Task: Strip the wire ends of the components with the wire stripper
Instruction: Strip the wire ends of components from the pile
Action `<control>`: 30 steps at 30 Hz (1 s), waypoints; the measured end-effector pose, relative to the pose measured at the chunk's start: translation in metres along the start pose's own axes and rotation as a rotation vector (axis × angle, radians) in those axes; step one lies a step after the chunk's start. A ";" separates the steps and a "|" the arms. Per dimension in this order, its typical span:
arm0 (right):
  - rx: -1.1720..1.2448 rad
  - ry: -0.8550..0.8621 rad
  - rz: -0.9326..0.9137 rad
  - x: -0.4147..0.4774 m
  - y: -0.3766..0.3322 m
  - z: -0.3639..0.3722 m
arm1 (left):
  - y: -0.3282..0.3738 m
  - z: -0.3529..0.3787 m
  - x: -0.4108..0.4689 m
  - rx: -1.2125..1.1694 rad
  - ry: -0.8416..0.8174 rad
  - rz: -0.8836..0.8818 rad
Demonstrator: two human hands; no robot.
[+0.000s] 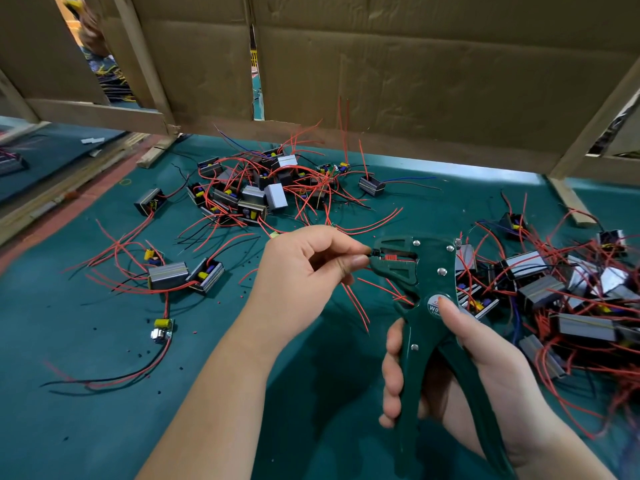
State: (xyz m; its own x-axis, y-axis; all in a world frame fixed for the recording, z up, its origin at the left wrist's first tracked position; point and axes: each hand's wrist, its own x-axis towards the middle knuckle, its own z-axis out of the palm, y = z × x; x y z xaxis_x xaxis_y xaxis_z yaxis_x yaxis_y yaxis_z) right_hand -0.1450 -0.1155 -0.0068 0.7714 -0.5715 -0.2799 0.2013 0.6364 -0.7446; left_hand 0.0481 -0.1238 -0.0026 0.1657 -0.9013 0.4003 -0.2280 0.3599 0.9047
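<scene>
My right hand (pixel 460 368) grips the handles of a dark green wire stripper (pixel 422 299), its jaws pointing left. My left hand (pixel 304 268) pinches a black wire end (pixel 373 252) between thumb and forefinger and holds it in the stripper's jaws. Red wires (pixel 356 303) hang below my left hand. The component on that wire is hidden by my hand. Small grey boxed components with red and black wires lie in a heap (pixel 256 192) at the back and in another heap (pixel 561 289) at the right.
The work surface is a green mat (pixel 104 427) dotted with tiny black and red insulation bits. A few loose components (pixel 173 275) lie at the left. A cardboard wall on a wooden frame (pixel 398 71) closes the back. Another person's hand (pixel 90 27) shows through a gap.
</scene>
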 end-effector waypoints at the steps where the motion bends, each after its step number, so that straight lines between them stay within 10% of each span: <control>1: 0.006 0.007 0.001 0.000 0.000 0.000 | 0.000 0.000 0.000 -0.003 -0.001 0.003; 12: -0.097 0.469 -0.030 0.007 0.004 0.007 | -0.017 0.001 -0.003 0.192 -0.200 -0.058; 18: -0.075 0.412 0.068 0.002 -0.002 0.002 | -0.025 -0.001 -0.002 0.366 -0.263 -0.048; 30: 0.037 0.498 -0.057 0.003 -0.009 -0.007 | -0.031 -0.035 0.007 0.691 0.090 -0.065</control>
State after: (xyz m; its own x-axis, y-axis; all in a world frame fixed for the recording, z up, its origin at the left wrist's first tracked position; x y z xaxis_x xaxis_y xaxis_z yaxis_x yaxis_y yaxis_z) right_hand -0.1484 -0.1267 -0.0056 0.3783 -0.7780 -0.5016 0.2629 0.6099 -0.7476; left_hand 0.0902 -0.1327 -0.0232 0.2719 -0.8815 0.3861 -0.7682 0.0429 0.6388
